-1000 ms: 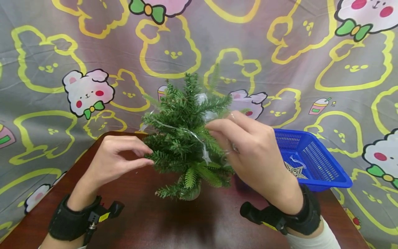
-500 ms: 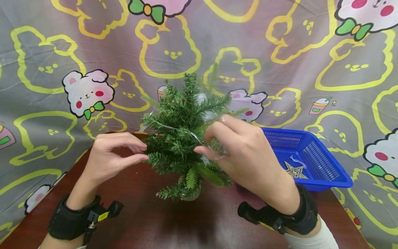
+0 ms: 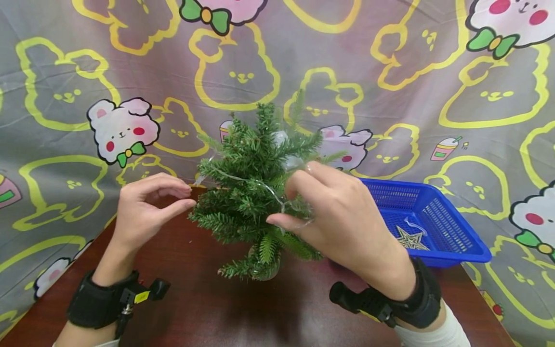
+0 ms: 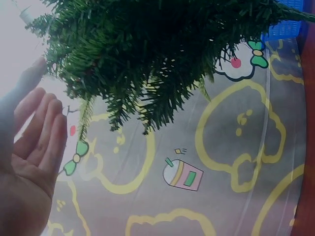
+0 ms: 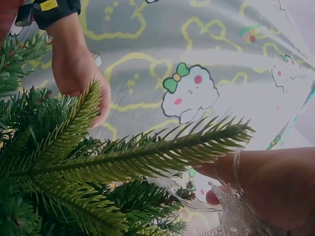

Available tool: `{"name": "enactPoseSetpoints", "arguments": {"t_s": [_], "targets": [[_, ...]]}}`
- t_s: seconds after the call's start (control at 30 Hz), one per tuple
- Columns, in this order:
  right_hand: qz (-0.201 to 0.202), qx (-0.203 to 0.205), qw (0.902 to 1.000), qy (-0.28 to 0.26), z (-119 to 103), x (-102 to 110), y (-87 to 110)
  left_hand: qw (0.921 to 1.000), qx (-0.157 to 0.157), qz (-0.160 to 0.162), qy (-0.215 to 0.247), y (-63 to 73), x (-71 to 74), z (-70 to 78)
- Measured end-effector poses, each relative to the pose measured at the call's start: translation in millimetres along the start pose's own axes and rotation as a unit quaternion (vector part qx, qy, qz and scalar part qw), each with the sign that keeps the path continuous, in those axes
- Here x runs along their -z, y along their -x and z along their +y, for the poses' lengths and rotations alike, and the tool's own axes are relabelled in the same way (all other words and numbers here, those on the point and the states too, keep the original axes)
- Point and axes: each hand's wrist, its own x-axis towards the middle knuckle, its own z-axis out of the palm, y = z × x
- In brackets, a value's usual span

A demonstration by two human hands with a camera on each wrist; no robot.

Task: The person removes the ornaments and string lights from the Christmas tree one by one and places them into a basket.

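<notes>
A small artificial Christmas tree [image 3: 243, 202] stands upright on the table. A clear star light string [image 3: 234, 177] runs across its front and reaches my right hand [image 3: 342, 217], at the tree's right side. That hand's fingers are curled and hold the string; in the right wrist view a bunch of light string [image 5: 227, 211] hangs there, with wire looped round a finger. My left hand [image 3: 147, 205] is beside the tree's left branches, fingers loosely curved and holding nothing. The left wrist view shows its bare palm and relaxed fingers [image 4: 37, 128].
A blue plastic basket [image 3: 466, 231] stands at the right with a glittery gold star ornament [image 3: 412, 238] inside. Patterned cloth [image 3: 390, 58] hangs behind the brown table [image 3: 195, 308].
My left hand has drawn away from the branches, up and left. The right hand has shifted left and its thumb has come round in front of the tree with the light string.
</notes>
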Motion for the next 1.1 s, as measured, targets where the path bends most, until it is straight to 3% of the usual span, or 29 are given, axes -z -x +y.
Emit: {"name": "enactPoseSetpoints", "arguments": {"t_s": [0.13,0.33,0.53,0.9,1.1], "targets": [[-0.002,-0.006,0.9999,0.015,-0.2,-1.2,-0.1,0.9993,0.031,-0.014,-0.015,1.2,-0.2,-3.0],[-0.013,-0.011,0.9992,0.037,-1.2,-3.2,-0.5,0.9943,0.075,-0.069,-0.031,3.0,0.1,-4.5],[-0.027,-0.03,0.9976,0.057,-2.9,-3.9,-1.7,0.9898,0.094,-0.09,-0.058,4.0,-1.6,-5.3],[-0.076,-0.093,0.9885,0.092,-4.9,-2.4,-2.7,0.994,0.028,-0.093,-0.05,4.8,-4.7,-6.3],[-0.096,-0.108,0.9841,0.103,-3.1,-1.9,-2.5,0.996,-0.004,-0.087,-0.018,3.4,-7.8,-6.1]]}}
